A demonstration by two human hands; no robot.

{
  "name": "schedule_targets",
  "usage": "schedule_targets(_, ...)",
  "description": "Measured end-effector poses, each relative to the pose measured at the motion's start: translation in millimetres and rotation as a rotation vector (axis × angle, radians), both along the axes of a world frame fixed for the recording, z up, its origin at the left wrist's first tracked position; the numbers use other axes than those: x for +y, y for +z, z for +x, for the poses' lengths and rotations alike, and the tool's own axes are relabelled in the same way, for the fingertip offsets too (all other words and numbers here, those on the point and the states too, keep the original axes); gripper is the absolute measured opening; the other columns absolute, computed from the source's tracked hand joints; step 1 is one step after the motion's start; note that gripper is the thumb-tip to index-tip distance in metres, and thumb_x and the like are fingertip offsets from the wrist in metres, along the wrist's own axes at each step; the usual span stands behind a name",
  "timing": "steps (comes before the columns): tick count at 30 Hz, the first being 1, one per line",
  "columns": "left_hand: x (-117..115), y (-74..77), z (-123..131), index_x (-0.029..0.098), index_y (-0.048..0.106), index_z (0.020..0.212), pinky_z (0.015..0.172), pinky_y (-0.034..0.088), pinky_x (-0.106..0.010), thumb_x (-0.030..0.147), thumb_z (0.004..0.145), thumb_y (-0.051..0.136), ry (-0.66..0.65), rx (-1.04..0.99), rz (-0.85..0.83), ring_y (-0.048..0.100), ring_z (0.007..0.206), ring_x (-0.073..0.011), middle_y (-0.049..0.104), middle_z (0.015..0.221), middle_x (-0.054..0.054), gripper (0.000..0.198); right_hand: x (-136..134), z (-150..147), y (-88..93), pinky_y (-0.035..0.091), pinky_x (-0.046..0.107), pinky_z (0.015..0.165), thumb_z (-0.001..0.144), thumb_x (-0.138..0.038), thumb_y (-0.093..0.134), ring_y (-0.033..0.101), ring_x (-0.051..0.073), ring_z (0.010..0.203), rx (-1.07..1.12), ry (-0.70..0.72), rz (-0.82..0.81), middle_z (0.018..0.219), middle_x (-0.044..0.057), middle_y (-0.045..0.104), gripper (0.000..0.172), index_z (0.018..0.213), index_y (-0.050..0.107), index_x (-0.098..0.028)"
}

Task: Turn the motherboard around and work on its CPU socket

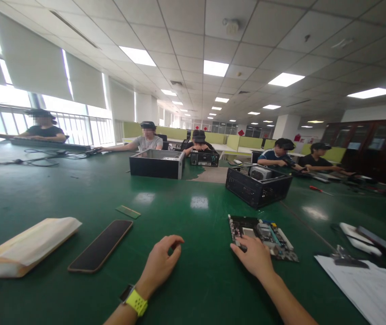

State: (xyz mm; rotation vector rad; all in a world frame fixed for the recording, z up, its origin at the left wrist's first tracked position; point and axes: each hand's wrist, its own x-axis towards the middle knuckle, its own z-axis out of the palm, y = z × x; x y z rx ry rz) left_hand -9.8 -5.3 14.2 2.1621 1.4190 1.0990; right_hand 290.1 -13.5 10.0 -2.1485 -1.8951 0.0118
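A motherboard [273, 234] lies flat on the green tabletop, right of the middle. My right hand [255, 258] rests over its near left part, fingers on or just above the components and thumb spread at the edge. The fingertips' contact is partly hidden. My left hand [161, 258], with a yellow-green watch strap on the wrist, hovers over or rests on the bare green surface. Its fingers are loosely curved, with a gap to the thumb and nothing held. Beyond it to the left lie a green memory module [128, 211] and a dark phone [101, 246].
A tissue pack [27, 246] lies at left, a clipboard with papers [365, 280] at right. Farther back stand open black computer cases [259, 187] and another dark case [155, 166]. A red screwdriver [315, 189] lies right. Several people sit around the table.
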Motion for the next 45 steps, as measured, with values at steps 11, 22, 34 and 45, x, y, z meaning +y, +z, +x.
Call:
schedule_targets(11, 1.5, -6.5, 2.1, 0.023, 0.057, 0.117, 0.099, 0.041, -0.042, 0.028, 0.08, 0.056, -0.116, 0.043, 0.046, 0.054, 0.11, -0.0241, 0.061, 0.118, -0.007, 0.036, -66.2, -97.5, 31.4, 0.041, 0.039, 0.09, 0.081, -0.054, 0.049, 0.055, 0.029, 0.109, 0.121, 0.357, 0.144, 0.137, 0.007, 0.047, 0.061, 0.136, 0.04, -0.03)
schedule_targets(22, -4.2, -3.3, 7.2, 0.025, 0.049, 0.129, 0.106, 0.035, -0.043, 0.029, 0.077, 0.063, -0.245, 0.095, 0.001, 0.046, 0.123, -0.0249, 0.053, 0.133, -0.008, 0.055, -1.0, -26.3, -1.3, 0.038, 0.031, 0.09, 0.081, -0.031, 0.049, 0.057, 0.021, 0.099, 0.297, 0.291, 0.069, 0.103, 0.007, 0.067, 0.032, 0.102, 0.068, -0.018)
schedule_targets(34, -10.5, 3.2, 10.0, 0.02, 0.061, 0.072, 0.076, 0.045, -0.028, 0.013, 0.067, 0.054, -0.263, 0.113, -0.025, 0.055, 0.08, -0.0181, 0.062, 0.078, -0.001, 0.011, -32.9, -69.8, 3.8, 0.039, 0.027, 0.077, 0.073, -0.019, 0.049, 0.058, 0.017, 0.083, 0.419, 0.423, 0.053, 0.083, 0.0, 0.068, 0.022, 0.082, 0.068, -0.022)
schedule_targets(45, -9.8, 3.8, 9.2, 0.02, 0.061, 0.074, 0.073, 0.043, -0.027, 0.015, 0.068, 0.054, -0.257, 0.082, -0.025, 0.055, 0.077, -0.017, 0.061, 0.078, -0.001, 0.011, -31.9, -66.8, -0.5, 0.039, 0.026, 0.078, 0.071, -0.017, 0.049, 0.056, 0.016, 0.082, 0.492, 0.451, 0.101, 0.08, 0.001, 0.066, 0.017, 0.074, 0.066, -0.02)
